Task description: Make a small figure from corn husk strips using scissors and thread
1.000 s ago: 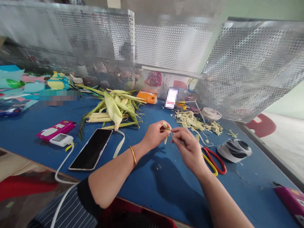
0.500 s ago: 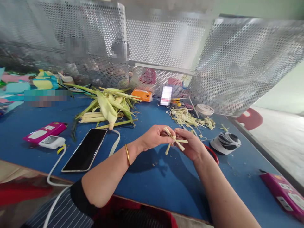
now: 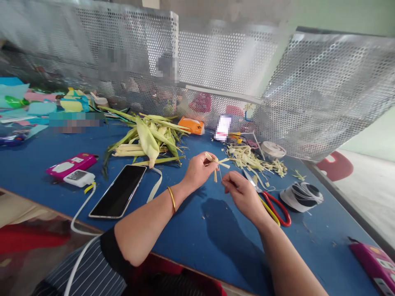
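My left hand (image 3: 197,170) pinches a small star-shaped bundle of corn husk strips (image 3: 223,164), its pale ends sticking out to the side and downward. A thin thread (image 3: 220,173) runs down from the bundle to my right hand (image 3: 242,192), whose fingers are closed on its lower end. Both hands are raised over the blue table (image 3: 191,230). Beside my right wrist lie scissors (image 3: 268,201) with red and yellow handles. A spool of white cord (image 3: 301,196) stands further right.
Corn husks (image 3: 148,142) are piled at the back left, and cut husk scraps (image 3: 247,158) at the back right. A large phone (image 3: 119,192) and a magenta device (image 3: 71,164) with a white cable lie left. Behind them rises a perforated metal screen (image 3: 222,61).
My right hand has drawn away from the husk bundle, down and to the right, with the thread stretched between them. The scissors now show more. The whole view has shifted slightly.
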Tool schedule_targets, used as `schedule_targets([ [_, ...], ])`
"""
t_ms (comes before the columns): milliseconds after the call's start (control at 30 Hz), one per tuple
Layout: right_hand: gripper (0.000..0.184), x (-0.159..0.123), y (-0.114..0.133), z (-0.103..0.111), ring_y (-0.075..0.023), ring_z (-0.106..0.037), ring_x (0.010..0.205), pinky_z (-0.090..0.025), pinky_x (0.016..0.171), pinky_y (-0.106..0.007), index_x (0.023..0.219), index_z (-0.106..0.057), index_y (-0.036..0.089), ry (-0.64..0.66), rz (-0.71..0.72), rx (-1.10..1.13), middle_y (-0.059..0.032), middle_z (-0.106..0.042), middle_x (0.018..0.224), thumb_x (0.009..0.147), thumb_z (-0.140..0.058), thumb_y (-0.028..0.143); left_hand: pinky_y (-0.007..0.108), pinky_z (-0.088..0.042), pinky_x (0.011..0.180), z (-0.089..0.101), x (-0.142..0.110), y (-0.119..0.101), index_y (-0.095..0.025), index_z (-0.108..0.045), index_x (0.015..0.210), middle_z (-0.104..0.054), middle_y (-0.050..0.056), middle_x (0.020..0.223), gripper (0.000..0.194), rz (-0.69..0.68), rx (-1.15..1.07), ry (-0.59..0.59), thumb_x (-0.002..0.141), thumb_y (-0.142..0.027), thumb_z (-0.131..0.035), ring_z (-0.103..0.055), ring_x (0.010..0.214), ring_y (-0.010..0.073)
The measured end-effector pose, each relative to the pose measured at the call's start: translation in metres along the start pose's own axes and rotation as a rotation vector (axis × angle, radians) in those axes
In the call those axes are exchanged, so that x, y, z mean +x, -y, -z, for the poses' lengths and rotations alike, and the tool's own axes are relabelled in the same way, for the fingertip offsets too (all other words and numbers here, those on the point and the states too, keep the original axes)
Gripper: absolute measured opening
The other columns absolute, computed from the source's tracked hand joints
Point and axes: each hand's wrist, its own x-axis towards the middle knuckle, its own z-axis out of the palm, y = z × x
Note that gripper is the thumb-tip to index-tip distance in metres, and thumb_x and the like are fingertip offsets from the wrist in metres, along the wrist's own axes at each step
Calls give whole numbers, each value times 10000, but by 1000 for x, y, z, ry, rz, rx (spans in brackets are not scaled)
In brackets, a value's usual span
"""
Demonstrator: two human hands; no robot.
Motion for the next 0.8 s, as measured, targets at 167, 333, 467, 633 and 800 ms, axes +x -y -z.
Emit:
schedule_targets([
  [167,135,0,9,-5,-199,-609,920,-468,826,-340,788,-594,224,-144,99,315,-62,-661,1007,909,-538,250,220,-469,622,-2,-4,1,-166,-632,802,-674,-3,711,55,-32,215,48,751,-152,-617,-625,648,124],
  [333,128,0,7,-7,-172,-601,817,-479,796,-324,781,-611,218,-168,52,485,-19,-636,827,897,-574,256,204,-461,622,-5,-8,1,-166,-650,780,-684,-7,706,52,-63,253,140,736,-140,-643,-621,653,116],
  [467,127,-1,6,-8,-171,-601,818,-470,810,-327,778,-620,214,-144,54,508,-19,-635,823,891,-586,259,206,-454,606,-4,-9,1,-164,-657,767,-687,-5,681,49,-39,263,178,724,-142,-669,-627,642,123],
  [633,108,1,0,-8,-158,-591,793,-451,799,-314,780,-642,215,-151,-45,710,-8,-629,803,864,-618,278,221,-432,614,-4,-9,2,-173,-672,790,-706,0,724,44,-99,418,195,749,-159,-669,-633,667,132],
  [800,179,10,-12,-1,-142,-576,670,-447,669,-294,722,-659,193,-260,-324,814,-17,-649,745,704,-735,354,252,-417,671,-3,-14,2,-177,-655,850,-706,21,830,124,-325,830,227,841,-110,-552,-635,770,155],
])
